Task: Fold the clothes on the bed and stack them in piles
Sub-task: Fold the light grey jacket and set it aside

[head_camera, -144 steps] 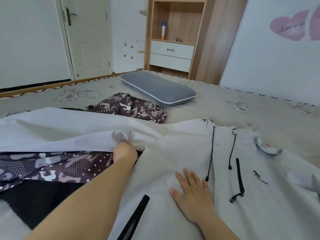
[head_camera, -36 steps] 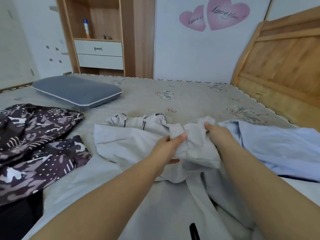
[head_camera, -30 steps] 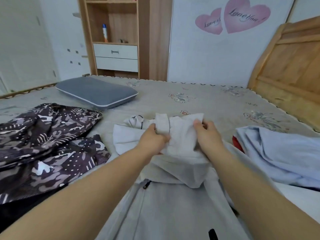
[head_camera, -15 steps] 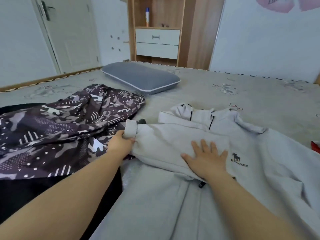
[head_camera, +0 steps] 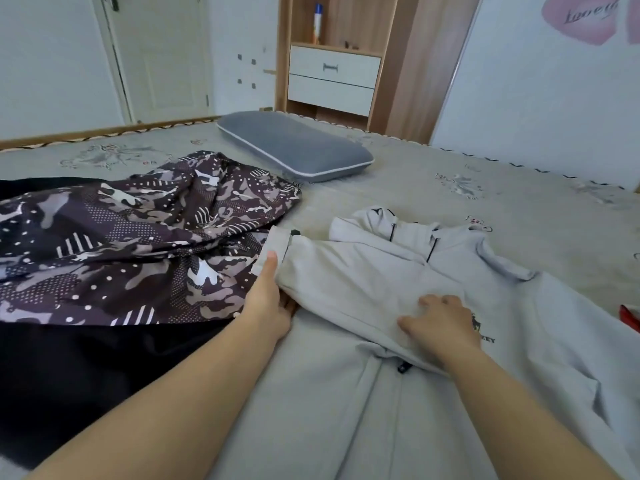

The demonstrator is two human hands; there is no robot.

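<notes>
With the sleeve now laid across the grey hoodie on the bed, the left hand pinched its cuff while the right hand, fingers newly curled, pressed it down, so one fold looked done.

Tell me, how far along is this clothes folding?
Early on. Done: one sleeve of the grey hoodie lies folded across its chest. In hand: the left hand holds that sleeve near the cuff while the right hand presses on it. Left: the rest of the hoodie, the patterned garment and the black one, both unfolded. No pile shows yet.
</notes>
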